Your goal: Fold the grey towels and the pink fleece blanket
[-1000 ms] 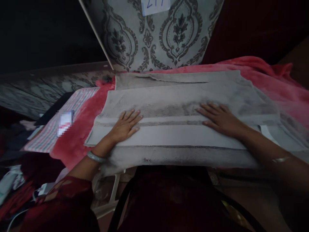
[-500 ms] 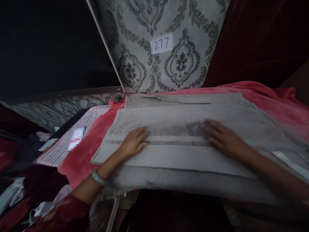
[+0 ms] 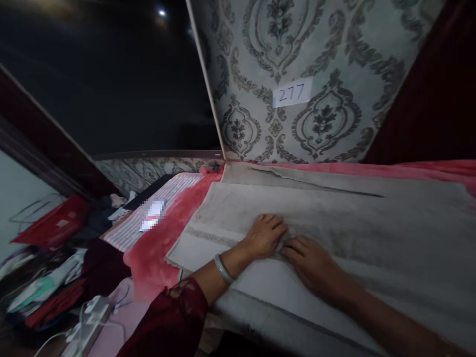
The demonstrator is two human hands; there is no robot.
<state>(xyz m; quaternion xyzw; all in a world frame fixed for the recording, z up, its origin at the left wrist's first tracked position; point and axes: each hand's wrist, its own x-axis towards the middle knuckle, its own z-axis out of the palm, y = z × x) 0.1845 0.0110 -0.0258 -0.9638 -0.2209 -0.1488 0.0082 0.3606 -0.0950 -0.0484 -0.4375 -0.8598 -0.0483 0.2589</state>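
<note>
A large grey cloth (image 3: 234, 203) with folded layers is spread before me. Both my hands lie on top of it, close together near its middle. My left hand (image 3: 266, 235), with a pale bangle at the wrist, presses palm down with its fingers slightly bent. Just to its right, my right hand (image 3: 308, 260) rests on the same cloth, fingers a little curled and their tips touching the surface. I see no cloth bunched in either hand. Across the far part of the cloth runs a narrow, dark crease.
Under the cloth lies a pink-red blanket (image 3: 148, 267). To the left are a striped cloth (image 3: 122, 237) with a blurred-out item, piled clothes (image 3: 48, 302), a red bag (image 3: 59, 223) and a white power strip (image 3: 92, 317). A dark screen (image 3: 141, 89) and patterned wall (image 3: 330, 59) stand behind.
My hands have come from wide apart to nearly touching, their fingers more bent than before. The view has turned left, so the cloth and wall sit farther right.
</note>
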